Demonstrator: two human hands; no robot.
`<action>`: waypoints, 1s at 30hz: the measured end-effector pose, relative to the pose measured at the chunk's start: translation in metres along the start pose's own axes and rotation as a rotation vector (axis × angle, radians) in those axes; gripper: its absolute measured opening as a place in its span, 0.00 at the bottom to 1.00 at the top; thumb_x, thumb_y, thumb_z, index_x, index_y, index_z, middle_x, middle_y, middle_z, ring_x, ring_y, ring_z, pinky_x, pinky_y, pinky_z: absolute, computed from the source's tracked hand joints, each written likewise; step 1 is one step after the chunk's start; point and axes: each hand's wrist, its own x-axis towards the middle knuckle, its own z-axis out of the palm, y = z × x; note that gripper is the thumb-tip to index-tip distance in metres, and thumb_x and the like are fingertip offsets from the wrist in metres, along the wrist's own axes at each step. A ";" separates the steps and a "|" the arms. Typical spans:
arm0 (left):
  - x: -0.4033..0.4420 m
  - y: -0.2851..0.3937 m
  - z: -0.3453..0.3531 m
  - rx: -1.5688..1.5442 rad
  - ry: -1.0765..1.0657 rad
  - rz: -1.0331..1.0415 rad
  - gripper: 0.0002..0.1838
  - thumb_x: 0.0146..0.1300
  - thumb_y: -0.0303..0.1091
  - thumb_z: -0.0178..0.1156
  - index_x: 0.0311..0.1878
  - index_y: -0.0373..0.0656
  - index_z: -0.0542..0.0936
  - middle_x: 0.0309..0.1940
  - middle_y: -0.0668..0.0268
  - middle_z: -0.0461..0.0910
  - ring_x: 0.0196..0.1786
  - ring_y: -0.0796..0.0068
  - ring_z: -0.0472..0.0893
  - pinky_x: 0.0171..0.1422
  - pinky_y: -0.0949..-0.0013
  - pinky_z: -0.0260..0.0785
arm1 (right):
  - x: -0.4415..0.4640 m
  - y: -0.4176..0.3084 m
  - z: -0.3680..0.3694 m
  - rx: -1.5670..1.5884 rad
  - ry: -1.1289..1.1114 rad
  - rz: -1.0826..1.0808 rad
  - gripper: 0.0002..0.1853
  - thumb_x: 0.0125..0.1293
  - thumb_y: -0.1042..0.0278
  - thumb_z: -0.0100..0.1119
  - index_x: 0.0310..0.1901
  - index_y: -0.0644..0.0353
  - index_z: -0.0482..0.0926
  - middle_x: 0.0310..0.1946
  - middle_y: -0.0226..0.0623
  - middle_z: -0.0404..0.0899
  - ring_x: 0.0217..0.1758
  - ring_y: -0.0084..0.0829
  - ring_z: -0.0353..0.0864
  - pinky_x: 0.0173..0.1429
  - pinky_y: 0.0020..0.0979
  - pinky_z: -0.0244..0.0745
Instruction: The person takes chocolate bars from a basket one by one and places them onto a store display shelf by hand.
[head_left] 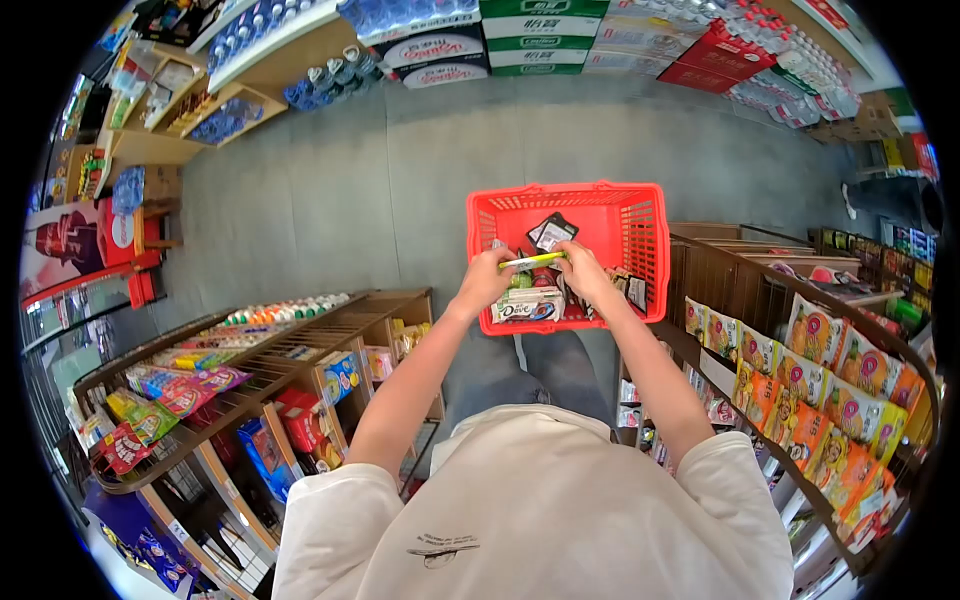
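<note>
Both hands are over a red shopping basket. My left hand pinches the left end of a thin yellow-green packet, and my right hand grips its right end. Below the hands, a white Dove box lies at the basket's near left. A dark packet with a pale label rests toward the far side of the basket. Several other small packs are in the basket, partly hidden by the hands and the held packet.
Snack racks stand on the left and right. Stacked drink cases line the far side of the grey floor. At the right edge, a person's dark-clothed leg shows.
</note>
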 end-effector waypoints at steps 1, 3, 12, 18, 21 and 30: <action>-0.004 0.007 -0.007 -0.200 0.078 0.018 0.12 0.54 0.28 0.61 0.43 0.37 0.79 0.30 0.54 0.81 0.36 0.63 0.83 0.40 0.61 0.73 | -0.003 -0.017 -0.011 -0.001 0.023 -0.005 0.09 0.59 0.75 0.56 0.42 0.65 0.76 0.37 0.51 0.78 0.42 0.46 0.79 0.46 0.41 0.72; -0.016 0.013 -0.016 -0.298 0.018 -0.123 0.13 0.56 0.30 0.63 0.44 0.37 0.79 0.29 0.60 0.81 0.32 0.76 0.81 0.35 0.69 0.72 | -0.012 -0.048 -0.031 0.198 -0.087 0.314 0.11 0.60 0.74 0.57 0.45 0.64 0.75 0.33 0.46 0.78 0.37 0.34 0.81 0.42 0.37 0.73; -0.060 0.045 -0.039 -1.022 0.100 -0.311 0.15 0.64 0.30 0.57 0.50 0.31 0.74 0.40 0.58 0.81 0.34 0.73 0.82 0.37 0.75 0.77 | -0.044 -0.065 -0.034 0.954 0.168 0.346 0.14 0.63 0.74 0.58 0.48 0.71 0.74 0.40 0.46 0.81 0.39 0.29 0.82 0.34 0.25 0.83; -0.065 0.062 -0.045 -1.180 0.144 -0.338 0.13 0.66 0.31 0.55 0.49 0.30 0.75 0.43 0.59 0.80 0.41 0.73 0.80 0.45 0.72 0.76 | -0.028 -0.065 -0.040 0.955 0.135 0.305 0.15 0.64 0.72 0.57 0.49 0.73 0.74 0.39 0.44 0.81 0.37 0.27 0.82 0.35 0.24 0.82; -0.066 0.065 -0.045 -1.205 0.187 -0.311 0.13 0.66 0.32 0.55 0.48 0.32 0.75 0.42 0.59 0.80 0.41 0.73 0.80 0.45 0.71 0.76 | -0.025 -0.068 -0.042 0.935 0.131 0.276 0.15 0.64 0.72 0.58 0.48 0.73 0.74 0.39 0.42 0.82 0.37 0.26 0.82 0.35 0.24 0.82; -0.064 0.065 -0.060 -1.154 0.058 -0.296 0.10 0.63 0.34 0.60 0.42 0.38 0.75 0.36 0.62 0.80 0.35 0.75 0.79 0.37 0.74 0.73 | -0.065 -0.091 -0.044 1.012 0.384 0.344 0.09 0.64 0.71 0.59 0.40 0.68 0.76 0.35 0.39 0.81 0.35 0.26 0.82 0.35 0.27 0.82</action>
